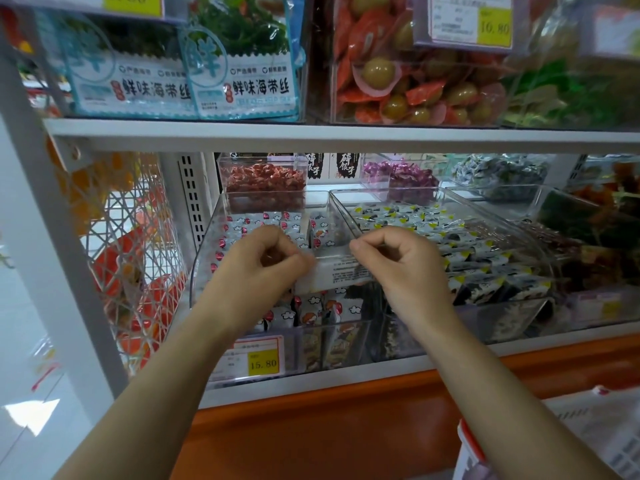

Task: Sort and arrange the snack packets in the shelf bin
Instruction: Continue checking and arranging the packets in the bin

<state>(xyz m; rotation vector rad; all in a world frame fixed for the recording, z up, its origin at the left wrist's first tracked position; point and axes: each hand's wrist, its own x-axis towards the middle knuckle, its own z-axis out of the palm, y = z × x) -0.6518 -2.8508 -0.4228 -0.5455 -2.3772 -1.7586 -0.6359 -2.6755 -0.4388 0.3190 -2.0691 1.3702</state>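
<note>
White packet, printed back facing up, held level over the middle of the clear bin on the lower shelf. Left hand has fingers curled, pinching the packet's left end; right hand is curled too, thumb and forefinger pinching the right end. In the bin, red-white packets stand in rows behind and in front of the held one. Yellow price tag sits on the bin's front. Next bin to the right holds yellow-black packets. Behind are a box of red candy and a box of purple candy. Upper shelf carries seaweed bags.
</note>
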